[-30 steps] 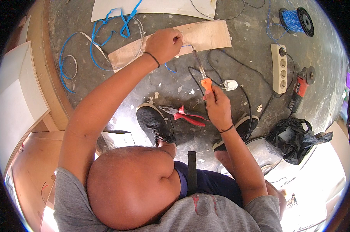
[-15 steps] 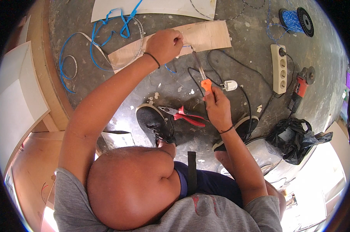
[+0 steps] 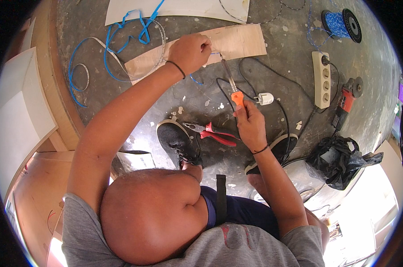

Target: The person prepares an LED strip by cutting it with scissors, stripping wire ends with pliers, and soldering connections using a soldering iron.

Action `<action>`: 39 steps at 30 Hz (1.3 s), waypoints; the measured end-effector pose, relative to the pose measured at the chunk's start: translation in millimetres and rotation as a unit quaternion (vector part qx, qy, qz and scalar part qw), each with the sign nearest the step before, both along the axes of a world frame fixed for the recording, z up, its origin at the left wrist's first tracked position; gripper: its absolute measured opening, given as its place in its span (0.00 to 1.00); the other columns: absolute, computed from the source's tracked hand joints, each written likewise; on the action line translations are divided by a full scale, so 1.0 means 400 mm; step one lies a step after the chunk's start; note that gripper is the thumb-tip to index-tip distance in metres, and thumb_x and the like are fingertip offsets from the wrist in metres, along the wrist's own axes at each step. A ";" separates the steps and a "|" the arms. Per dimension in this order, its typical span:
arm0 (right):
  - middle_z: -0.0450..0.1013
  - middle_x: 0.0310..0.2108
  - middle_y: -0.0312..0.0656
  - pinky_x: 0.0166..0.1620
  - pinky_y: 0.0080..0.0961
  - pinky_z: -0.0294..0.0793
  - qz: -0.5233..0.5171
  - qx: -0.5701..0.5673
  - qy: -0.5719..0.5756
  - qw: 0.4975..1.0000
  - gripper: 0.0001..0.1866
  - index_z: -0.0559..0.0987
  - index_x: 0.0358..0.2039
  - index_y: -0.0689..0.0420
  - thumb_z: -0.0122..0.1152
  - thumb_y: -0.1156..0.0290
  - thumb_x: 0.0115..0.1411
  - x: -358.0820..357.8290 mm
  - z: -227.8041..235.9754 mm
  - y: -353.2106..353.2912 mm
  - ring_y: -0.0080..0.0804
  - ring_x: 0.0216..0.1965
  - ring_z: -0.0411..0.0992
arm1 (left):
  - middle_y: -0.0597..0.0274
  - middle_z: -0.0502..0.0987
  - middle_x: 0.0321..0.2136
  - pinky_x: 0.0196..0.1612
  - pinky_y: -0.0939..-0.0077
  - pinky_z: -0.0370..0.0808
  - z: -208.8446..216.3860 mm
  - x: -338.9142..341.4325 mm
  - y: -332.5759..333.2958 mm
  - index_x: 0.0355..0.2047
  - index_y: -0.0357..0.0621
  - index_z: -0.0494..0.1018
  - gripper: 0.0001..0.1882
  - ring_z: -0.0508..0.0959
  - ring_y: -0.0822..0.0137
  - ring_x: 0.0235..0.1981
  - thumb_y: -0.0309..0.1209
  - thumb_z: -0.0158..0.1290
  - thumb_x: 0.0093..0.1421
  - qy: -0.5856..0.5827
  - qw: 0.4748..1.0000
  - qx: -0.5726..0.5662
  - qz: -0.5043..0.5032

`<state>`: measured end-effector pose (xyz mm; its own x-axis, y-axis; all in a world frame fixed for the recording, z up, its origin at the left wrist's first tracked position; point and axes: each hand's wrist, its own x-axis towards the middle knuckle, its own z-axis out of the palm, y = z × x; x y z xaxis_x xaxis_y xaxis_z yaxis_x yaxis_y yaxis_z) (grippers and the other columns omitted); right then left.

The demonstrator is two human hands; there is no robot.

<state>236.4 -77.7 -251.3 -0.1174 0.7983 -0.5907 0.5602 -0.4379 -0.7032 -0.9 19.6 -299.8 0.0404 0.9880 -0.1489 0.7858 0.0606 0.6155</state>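
Observation:
My right hand (image 3: 251, 124) grips a soldering iron (image 3: 237, 97) by its orange handle, the metal shaft slanting up and away to the left. Over a thin wooden board (image 3: 242, 41), my left hand (image 3: 189, 52) is closed in a pinch, with a thin wire (image 3: 215, 53) showing at its fingertips. The iron's tip is at the end of this wire; whether they touch is too small to tell. Fingers hide part of the wire. Combination pliers (image 3: 212, 133) with red handles lie on the floor by my left shoe.
Blue tape (image 3: 143, 33) and a coiled strip (image 3: 83, 66) lie at the left. To the right are a white plug (image 3: 265, 98), a power strip (image 3: 321, 80), an angle grinder (image 3: 346, 101), a blue cord spool (image 3: 341, 24) and a black plastic bag (image 3: 333, 162). Black cables cross the floor.
Hardly anything differs. The left hand and the soldering iron hold nearly the same position, with only a very slight shift.

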 end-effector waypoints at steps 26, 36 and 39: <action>0.75 0.25 0.53 0.32 0.32 0.72 0.002 0.008 0.002 1.000 0.14 0.74 0.40 0.66 0.52 0.67 0.61 0.006 -0.010 -0.002 0.44 0.28 0.76 | 0.52 0.78 0.27 0.33 0.66 0.75 -0.011 -0.001 -0.004 0.29 0.40 0.77 0.09 0.79 0.55 0.28 0.32 0.54 0.53 -0.010 1.000 0.011 0.007; 0.74 0.24 0.53 0.32 0.34 0.72 0.005 0.013 -0.004 1.000 0.13 0.73 0.39 0.65 0.52 0.67 0.61 0.007 -0.013 -0.004 0.46 0.28 0.76 | 0.52 0.79 0.28 0.34 0.65 0.75 -0.018 -0.001 -0.006 0.29 0.39 0.77 0.09 0.79 0.55 0.29 0.33 0.54 0.53 -0.024 1.000 0.008 -0.004; 0.75 0.24 0.53 0.32 0.34 0.72 0.002 0.011 -0.002 1.000 0.13 0.73 0.39 0.65 0.52 0.67 0.61 0.008 -0.014 -0.005 0.46 0.28 0.76 | 0.53 0.79 0.28 0.34 0.66 0.75 -0.016 0.000 -0.004 0.30 0.40 0.77 0.09 0.79 0.55 0.29 0.33 0.54 0.53 -0.020 1.000 0.005 -0.005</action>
